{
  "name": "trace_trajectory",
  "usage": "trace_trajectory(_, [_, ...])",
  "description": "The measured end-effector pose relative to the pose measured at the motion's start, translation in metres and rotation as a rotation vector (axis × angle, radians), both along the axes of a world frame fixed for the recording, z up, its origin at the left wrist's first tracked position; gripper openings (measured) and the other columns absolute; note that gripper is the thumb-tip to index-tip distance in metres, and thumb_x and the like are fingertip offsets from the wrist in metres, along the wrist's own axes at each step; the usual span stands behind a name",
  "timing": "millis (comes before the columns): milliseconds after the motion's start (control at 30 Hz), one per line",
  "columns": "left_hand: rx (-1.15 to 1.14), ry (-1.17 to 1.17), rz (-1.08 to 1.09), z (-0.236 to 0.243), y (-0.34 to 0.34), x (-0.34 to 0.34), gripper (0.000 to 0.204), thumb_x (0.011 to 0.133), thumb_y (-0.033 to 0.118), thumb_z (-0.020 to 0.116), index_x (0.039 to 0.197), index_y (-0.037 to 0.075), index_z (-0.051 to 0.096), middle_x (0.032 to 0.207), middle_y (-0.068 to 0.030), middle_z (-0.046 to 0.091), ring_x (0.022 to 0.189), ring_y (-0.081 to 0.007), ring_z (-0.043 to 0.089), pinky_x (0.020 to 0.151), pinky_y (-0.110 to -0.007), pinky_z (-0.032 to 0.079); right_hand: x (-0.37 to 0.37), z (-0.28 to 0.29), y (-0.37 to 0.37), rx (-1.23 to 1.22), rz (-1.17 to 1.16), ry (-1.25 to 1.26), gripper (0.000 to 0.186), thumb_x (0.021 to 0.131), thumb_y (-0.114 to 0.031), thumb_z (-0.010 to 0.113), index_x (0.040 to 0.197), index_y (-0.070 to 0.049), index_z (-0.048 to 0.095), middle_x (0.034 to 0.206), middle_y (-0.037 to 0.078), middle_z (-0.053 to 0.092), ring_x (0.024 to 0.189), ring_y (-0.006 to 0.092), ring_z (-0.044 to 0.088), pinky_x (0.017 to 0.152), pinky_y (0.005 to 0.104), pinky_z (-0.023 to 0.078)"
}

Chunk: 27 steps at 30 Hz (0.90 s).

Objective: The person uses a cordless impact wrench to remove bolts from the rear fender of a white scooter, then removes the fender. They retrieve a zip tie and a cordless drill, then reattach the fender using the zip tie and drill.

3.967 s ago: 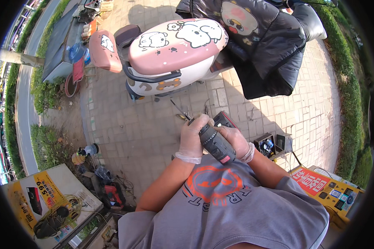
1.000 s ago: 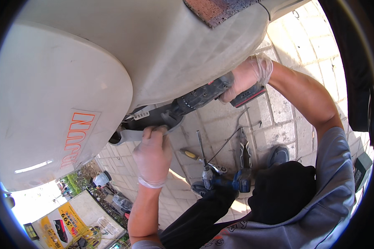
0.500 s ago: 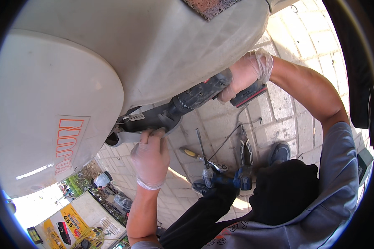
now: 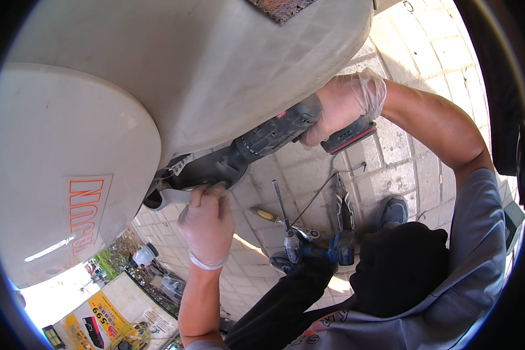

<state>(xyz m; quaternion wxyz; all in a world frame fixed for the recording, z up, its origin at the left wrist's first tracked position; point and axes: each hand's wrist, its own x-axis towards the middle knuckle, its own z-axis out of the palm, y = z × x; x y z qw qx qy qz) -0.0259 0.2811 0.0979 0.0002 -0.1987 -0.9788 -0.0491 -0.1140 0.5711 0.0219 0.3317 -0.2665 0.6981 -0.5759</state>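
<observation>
Hard daylight fills the frame. The pale rounded plastic body panel (image 4: 157, 87) across the upper left is evenly lit and slightly washed out, while the grey paving bricks (image 4: 414, 70) at the upper right glare almost white. Deep shade lies under the panel, at the centre. A black fisheye ring closes every edge, bending brick joints near it. Focus is sharp at centre, softer at lower left.

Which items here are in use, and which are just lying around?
In use: drill in right hand; left hand at the scooter body underside.
Lying about: second drill, screwdriver, pliers on the paving.
</observation>
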Motion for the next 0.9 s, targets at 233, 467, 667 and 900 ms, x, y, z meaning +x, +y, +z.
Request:
trace_trajectory(233, [0.013,-0.014,0.001,0.0,0.0,0.0,0.024,0.073,0.002,0.068,0.095,0.01,0.065,0.096,-0.0094,0.064,0.071,-0.0296,0.064,0.062,-0.039,0.051,0.002,0.011,0.001,-0.07,-0.023,0.057,0.045,0.069,-0.004,0.062,0.113,-0.003,0.053,0.092,0.007,0.06,0.083,0.016,0.054,0.076,0.0313,0.047])
trace_trajectory(467, [0.024,0.016,-0.045,-0.001,-0.001,-0.001,0.022,0.075,0.0,0.073,0.093,0.005,0.063,0.093,-0.0121,0.065,0.067,-0.0275,0.065,0.056,-0.035,0.051,0.002,0.011,0.0,-0.052,-0.003,0.121,0.047,0.069,-0.007,0.064,0.114,-0.003,0.053,0.097,0.01,0.062,0.089,0.0198,0.056,0.081,0.0325,0.046])
trace_trajectory(667, [0.016,0.019,-0.047,-0.002,-0.001,-0.003,0.021,0.076,0.0,0.073,0.093,0.005,0.063,0.091,-0.0114,0.065,0.065,-0.0258,0.064,0.055,-0.034,0.051,0.001,0.014,0.001,0.034,-0.004,0.076,0.048,0.07,-0.009,0.065,0.116,-0.001,0.054,0.102,0.012,0.064,0.092,0.0208,0.057,0.084,0.0328,0.046])
trace_trajectory(900, [0.01,-0.016,-0.025,-0.002,-0.002,-0.002,0.025,0.073,0.001,0.068,0.096,0.01,0.061,0.095,-0.0099,0.064,0.071,-0.0301,0.064,0.06,-0.039,0.051,0.001,0.012,0.001,0.028,-0.001,0.133,0.046,0.071,-0.011,0.065,0.114,0.0,0.055,0.098,0.013,0.064,0.089,0.0205,0.058,0.081,0.0331,0.048])
